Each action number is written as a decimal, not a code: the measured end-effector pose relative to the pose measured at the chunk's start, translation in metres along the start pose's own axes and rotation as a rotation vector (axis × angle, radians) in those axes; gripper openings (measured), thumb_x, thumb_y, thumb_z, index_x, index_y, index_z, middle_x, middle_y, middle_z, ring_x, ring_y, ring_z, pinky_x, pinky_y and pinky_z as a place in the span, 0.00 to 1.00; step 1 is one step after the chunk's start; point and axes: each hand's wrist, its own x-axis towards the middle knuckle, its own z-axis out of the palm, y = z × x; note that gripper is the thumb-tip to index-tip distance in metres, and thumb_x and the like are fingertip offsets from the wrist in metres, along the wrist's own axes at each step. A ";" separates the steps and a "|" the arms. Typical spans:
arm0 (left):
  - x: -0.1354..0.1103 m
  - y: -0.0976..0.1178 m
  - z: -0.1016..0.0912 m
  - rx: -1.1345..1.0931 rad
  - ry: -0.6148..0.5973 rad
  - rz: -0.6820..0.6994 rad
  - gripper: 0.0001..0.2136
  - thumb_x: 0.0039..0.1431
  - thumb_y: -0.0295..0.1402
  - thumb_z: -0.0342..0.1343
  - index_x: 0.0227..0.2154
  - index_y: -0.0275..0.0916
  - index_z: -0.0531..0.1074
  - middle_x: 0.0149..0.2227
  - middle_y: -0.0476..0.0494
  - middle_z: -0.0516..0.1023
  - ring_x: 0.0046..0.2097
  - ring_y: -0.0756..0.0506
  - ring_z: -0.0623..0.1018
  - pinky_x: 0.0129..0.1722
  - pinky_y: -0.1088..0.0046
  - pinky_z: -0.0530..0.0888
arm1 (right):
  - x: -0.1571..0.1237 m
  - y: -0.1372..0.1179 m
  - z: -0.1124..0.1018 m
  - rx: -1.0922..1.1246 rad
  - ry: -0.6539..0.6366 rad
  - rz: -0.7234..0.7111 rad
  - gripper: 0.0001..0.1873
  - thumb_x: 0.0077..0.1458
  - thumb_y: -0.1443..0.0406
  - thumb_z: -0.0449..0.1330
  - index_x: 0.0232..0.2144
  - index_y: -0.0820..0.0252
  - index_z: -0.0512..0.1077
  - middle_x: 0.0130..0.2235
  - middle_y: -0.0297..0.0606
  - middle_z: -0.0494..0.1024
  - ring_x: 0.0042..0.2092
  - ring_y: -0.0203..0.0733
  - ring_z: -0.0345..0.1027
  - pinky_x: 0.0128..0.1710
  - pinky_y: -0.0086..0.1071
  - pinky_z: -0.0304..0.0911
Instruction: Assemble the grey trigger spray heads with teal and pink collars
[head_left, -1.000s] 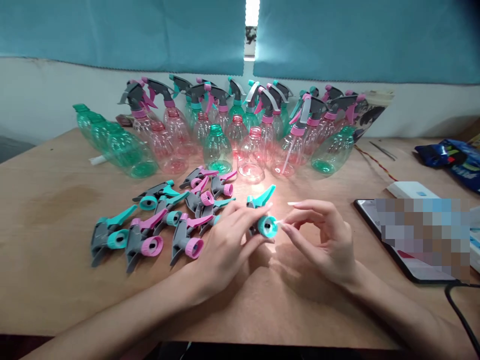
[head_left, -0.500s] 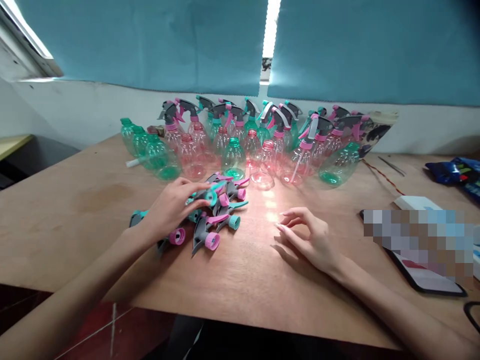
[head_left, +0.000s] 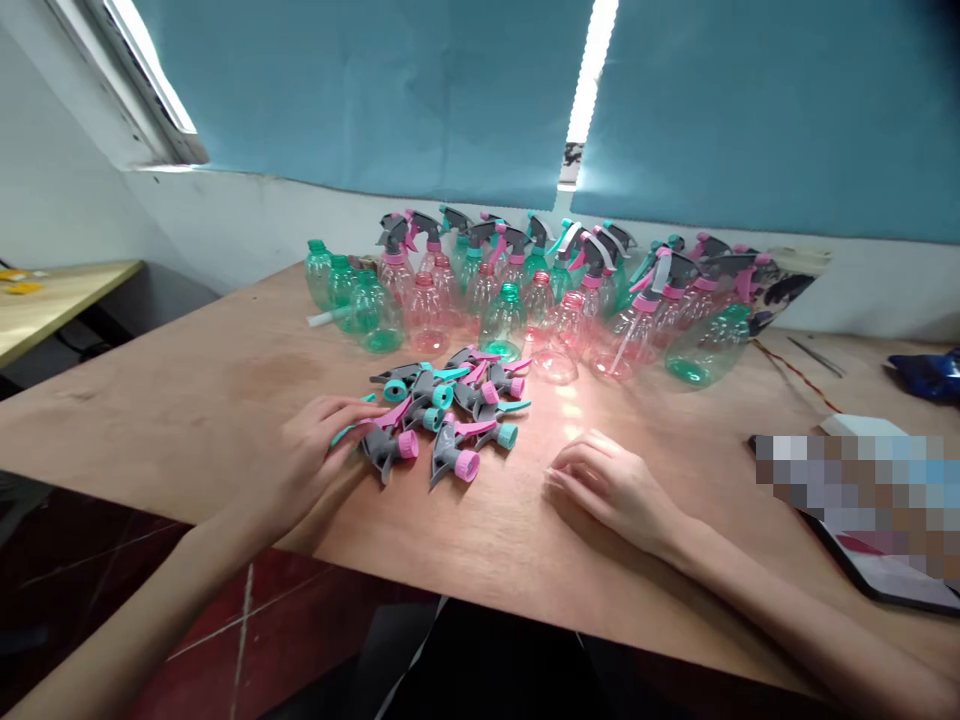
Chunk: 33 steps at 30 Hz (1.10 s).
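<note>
My left hand (head_left: 311,455) is at the left edge of a pile of spray trigger heads (head_left: 465,395) with grey bodies and pink or teal collars. Its fingers close around a teal-trimmed spray trigger head (head_left: 343,435), mostly hidden behind them. Beside the fingertips lies a pink-collared head (head_left: 390,445). To the right of the pile my right hand (head_left: 607,490) rests on the table, fingers curled together, with nothing visible in them.
Behind the pile stand uncapped green (head_left: 504,325) and pink bottles (head_left: 426,315). Bottles with trigger heads fitted (head_left: 592,265) line the wall. A tilted green bottle (head_left: 709,350), tweezers (head_left: 816,355) and a partly blurred phone (head_left: 847,550) are on the right. The table's front edge is near me.
My left hand has let go of a teal-collared trigger head on the pile and moved to the pile's left side. My right hand's fingers have drawn closer together. The view has turned left.
</note>
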 end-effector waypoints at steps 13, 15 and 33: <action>-0.044 -0.040 -0.005 0.033 0.083 -0.138 0.15 0.62 0.42 0.49 0.46 0.40 0.71 0.49 0.39 0.72 0.51 0.38 0.73 0.54 0.56 0.68 | 0.050 -0.057 0.060 -0.086 -0.071 -0.235 0.27 0.56 0.57 0.60 0.54 0.67 0.64 0.54 0.55 0.70 0.57 0.54 0.64 0.53 0.50 0.65; -0.043 -0.042 0.001 0.062 0.071 -0.102 0.17 0.60 0.43 0.52 0.49 0.40 0.70 0.52 0.37 0.69 0.54 0.37 0.70 0.55 0.55 0.67 | 0.056 -0.059 0.067 -0.126 -0.081 -0.210 0.30 0.55 0.55 0.60 0.55 0.67 0.64 0.55 0.56 0.69 0.58 0.56 0.62 0.54 0.52 0.64; -0.032 0.022 -0.017 0.012 0.250 -0.024 0.13 0.61 0.40 0.54 0.44 0.40 0.69 0.39 0.43 0.76 0.43 0.40 0.75 0.43 0.63 0.72 | 0.061 -0.064 0.059 -0.140 -0.078 -0.192 0.21 0.58 0.59 0.58 0.51 0.61 0.67 0.54 0.51 0.71 0.55 0.54 0.64 0.54 0.53 0.61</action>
